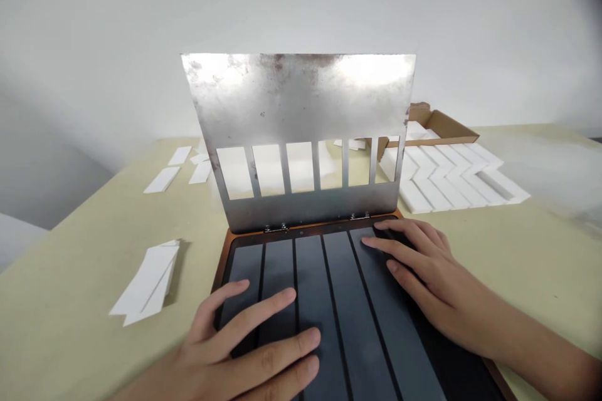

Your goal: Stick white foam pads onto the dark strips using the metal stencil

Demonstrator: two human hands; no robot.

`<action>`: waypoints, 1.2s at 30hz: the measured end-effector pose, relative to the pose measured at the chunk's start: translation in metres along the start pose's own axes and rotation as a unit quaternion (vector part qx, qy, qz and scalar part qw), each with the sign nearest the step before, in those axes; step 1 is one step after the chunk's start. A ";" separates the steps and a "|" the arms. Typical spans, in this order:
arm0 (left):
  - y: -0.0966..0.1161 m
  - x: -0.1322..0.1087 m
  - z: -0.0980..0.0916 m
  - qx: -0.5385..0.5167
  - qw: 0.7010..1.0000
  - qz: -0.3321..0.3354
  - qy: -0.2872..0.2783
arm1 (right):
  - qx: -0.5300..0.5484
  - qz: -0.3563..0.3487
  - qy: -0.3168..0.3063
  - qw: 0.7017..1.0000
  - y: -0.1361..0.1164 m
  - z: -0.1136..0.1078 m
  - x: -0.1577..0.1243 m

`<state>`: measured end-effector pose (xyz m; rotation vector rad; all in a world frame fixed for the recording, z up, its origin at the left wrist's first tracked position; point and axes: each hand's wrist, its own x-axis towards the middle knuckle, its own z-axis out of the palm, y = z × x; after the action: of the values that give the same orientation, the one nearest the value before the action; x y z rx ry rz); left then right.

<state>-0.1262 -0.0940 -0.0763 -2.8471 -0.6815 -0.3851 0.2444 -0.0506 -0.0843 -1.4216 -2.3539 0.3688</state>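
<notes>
A hinged jig lies before me, its metal plate [301, 106] with a row of rectangular windows raised upright at the back. Its dark base [451, 351] holds several grey-blue strips [336, 301] side by side, with black gaps between them. My left hand [249, 344] rests over the strips on the left, fingers spread and nothing held. My right hand [423, 269] lies at the base's upper right, its outstretched fingertips on the rightmost strip and the dark edge. Two small hinges [276, 227] join plate and base.
On the yellow-green table [70, 263], a small stack of white cards [148, 282] lies left of the jig. More white cards [162, 180] lie farther back. Behind the right side are rows of white blocks [451, 175] and an open cardboard box [451, 128] holding white pieces.
</notes>
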 end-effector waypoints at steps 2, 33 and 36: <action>0.000 0.001 0.000 0.003 1.000 0.010 0.000 | -0.007 -0.007 0.002 1.000 -0.002 -0.002 -0.001; -0.012 -0.014 0.000 -0.059 0.990 -0.128 0.018 | -0.031 -0.076 -0.007 0.997 -0.006 -0.007 -0.004; -0.012 -0.011 -0.004 -0.062 0.990 -0.124 0.013 | -0.016 -0.067 0.007 0.998 -0.006 -0.006 -0.003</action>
<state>-0.1425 -0.0887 -0.0745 -2.8721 -1.0464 -0.5178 0.2438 -0.0559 -0.0775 -1.2674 -2.4386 0.2845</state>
